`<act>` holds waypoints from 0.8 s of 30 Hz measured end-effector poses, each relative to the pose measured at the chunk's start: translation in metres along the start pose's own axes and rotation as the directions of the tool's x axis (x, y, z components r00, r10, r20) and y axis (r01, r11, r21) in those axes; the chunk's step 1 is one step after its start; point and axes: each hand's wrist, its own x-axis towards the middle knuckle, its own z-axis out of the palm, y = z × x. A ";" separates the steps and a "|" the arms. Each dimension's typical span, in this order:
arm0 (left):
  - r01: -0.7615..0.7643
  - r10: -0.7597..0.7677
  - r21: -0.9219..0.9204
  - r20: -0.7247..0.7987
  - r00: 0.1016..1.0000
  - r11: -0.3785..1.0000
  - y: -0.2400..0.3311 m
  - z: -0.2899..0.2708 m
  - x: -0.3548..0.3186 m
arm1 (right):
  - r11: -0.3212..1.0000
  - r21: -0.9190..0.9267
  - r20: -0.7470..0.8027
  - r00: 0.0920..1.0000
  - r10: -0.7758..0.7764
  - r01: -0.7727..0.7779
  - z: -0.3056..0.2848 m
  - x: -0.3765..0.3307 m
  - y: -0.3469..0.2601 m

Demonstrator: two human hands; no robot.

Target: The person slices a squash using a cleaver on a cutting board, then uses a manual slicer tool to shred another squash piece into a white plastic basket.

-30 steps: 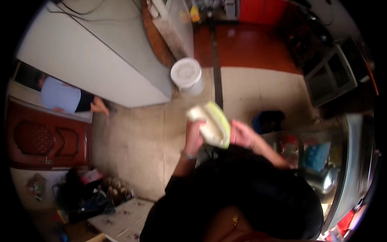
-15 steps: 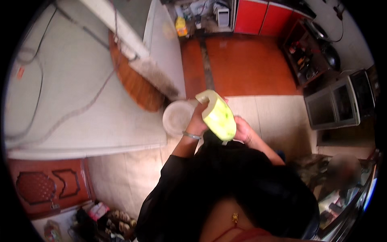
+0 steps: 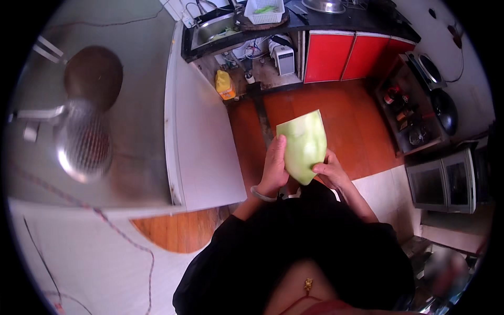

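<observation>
We hold a large pale green peeled gourd piece (image 3: 302, 146) up in front of our chest, cut end upward and its narrower end pointing down toward us. Our left hand (image 3: 274, 169) wraps the left flank of the gourd, fingers curled behind it and the thumb lying up along its face; a bangle sits on that wrist. Our right hand (image 3: 329, 172) closes on the lower right edge, thumb pressed to the pale surface.

Compared with a moment ago, our view has swung: the white round bucket that sat just behind the gourd is gone from sight, and now orange-red floor tiles (image 3: 362, 121), red cabinet doors (image 3: 344, 55) and a yellow jug (image 3: 225, 85) lie beyond it. The gourd stays in the same two-handed grip, so we judge the handling continues uninterrupted while we turn.
</observation>
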 end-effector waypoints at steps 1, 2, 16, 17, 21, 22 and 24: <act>0.021 -0.022 -0.027 -0.015 1.000 0.999 0.011 -0.001 0.022 | 0.999 0.002 0.018 0.999 0.037 -0.037 -0.001 0.023 -0.013; 0.071 -0.074 -0.056 -0.065 0.995 0.996 0.023 -0.005 0.051 | 0.998 0.015 0.037 0.997 0.067 -0.067 -0.003 0.055 -0.025; -0.193 0.166 0.643 0.103 0.981 0.742 0.199 -0.120 0.398 | 0.964 -0.097 -0.521 0.813 -0.261 0.247 -0.026 0.348 -0.090; -0.230 0.201 0.659 0.120 0.972 0.716 0.211 -0.124 0.424 | 0.961 -0.128 -0.537 0.798 -0.274 0.244 -0.031 0.355 -0.098; -0.366 0.278 0.711 0.244 0.929 0.600 0.241 -0.138 0.579 | 0.947 -0.201 -0.609 0.725 -0.322 0.252 -0.056 0.409 -0.120; -0.372 0.281 0.774 0.259 0.924 0.512 0.244 -0.139 0.618 | 0.943 -0.208 -0.623 0.708 -0.334 0.261 -0.062 0.421 -0.125; -0.349 0.294 0.876 0.255 0.921 0.332 0.241 -0.136 0.686 | 0.937 -0.192 -0.626 0.699 -0.347 0.293 -0.074 0.444 -0.133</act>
